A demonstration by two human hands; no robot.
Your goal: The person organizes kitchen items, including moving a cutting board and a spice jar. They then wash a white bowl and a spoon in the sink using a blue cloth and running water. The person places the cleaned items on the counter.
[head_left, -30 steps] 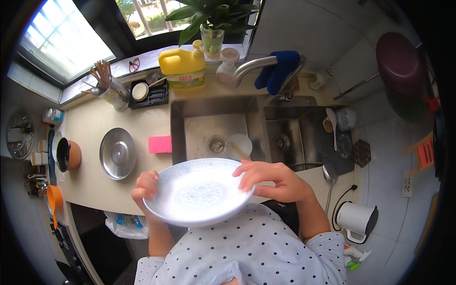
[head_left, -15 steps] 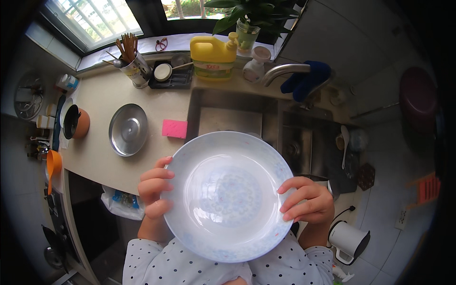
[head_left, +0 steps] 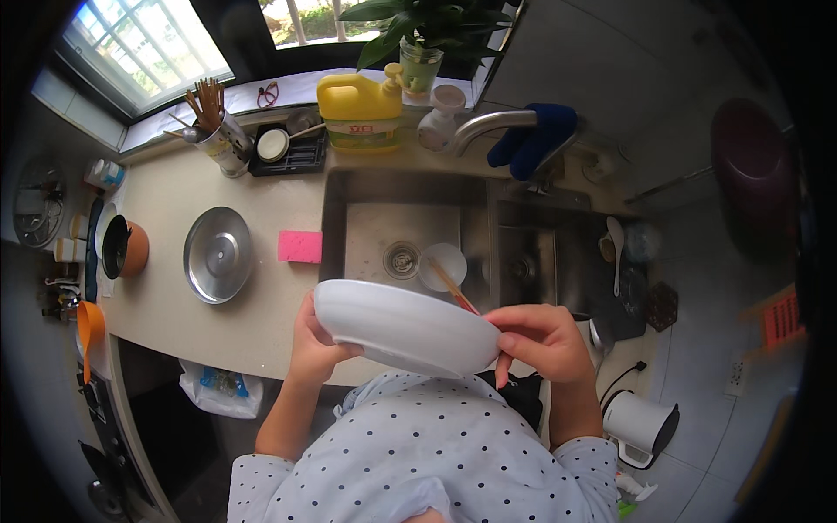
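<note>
A white plate [head_left: 405, 327] is held up between my two hands, tilted so that its outer underside shows and its inner face is hidden. My left hand [head_left: 316, 349] grips its left rim, the thumb on the underside. On the right rim my right hand [head_left: 542, 342] closes with thumb and fingers. Just beyond the plate lies the sink [head_left: 362, 227], holding a small white bowl [head_left: 443, 258] with chopsticks [head_left: 452, 284] leaning in it, partly hidden by the plate. A pink sponge [head_left: 300, 246] rests on the counter left of the sink.
On the counter [head_left: 166, 327] are a round metal lid [head_left: 218, 254], a brown pot [head_left: 126, 247] and a chopstick holder [head_left: 225, 144]. Behind the sink stand a yellow detergent jug [head_left: 359, 118] and the curved faucet [head_left: 488, 126] with blue cloth. A white kettle [head_left: 638, 427] sits at right.
The plate has tipped from showing its patterned inner face to showing its underside, and sits a little higher in view. The bowl and chopsticks in the sink have come into sight.
</note>
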